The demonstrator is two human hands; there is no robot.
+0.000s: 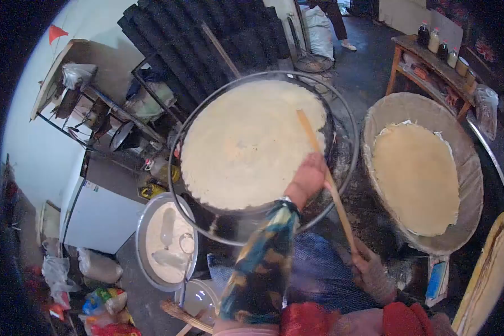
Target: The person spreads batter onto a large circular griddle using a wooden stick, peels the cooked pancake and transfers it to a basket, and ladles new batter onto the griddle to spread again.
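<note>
A large pale round of batter (pixel 252 145) covers a round griddle inside a metal ring (pixel 176 210). My left hand (pixel 309 178), at the end of a camouflage sleeve, is closed on the middle of a long wooden stick (pixel 341 211). The stick's flat upper end lies over the right part of the round. Near my lap, my right hand (pixel 371 273) grips the stick's lower end. To the right, a thin tan flatbread (pixel 417 176) lies in a cloth-lined oval basket (pixel 469 159).
A metal basin (pixel 141 246) of pale flour or batter holds a scoop at the lower left. Folded flatbreads (pixel 487 274) stand at the lower right. Bottles (pixel 434 40) stand on a wooden shelf (pixel 411 42). A person's legs (pixel 337 22) show at the top.
</note>
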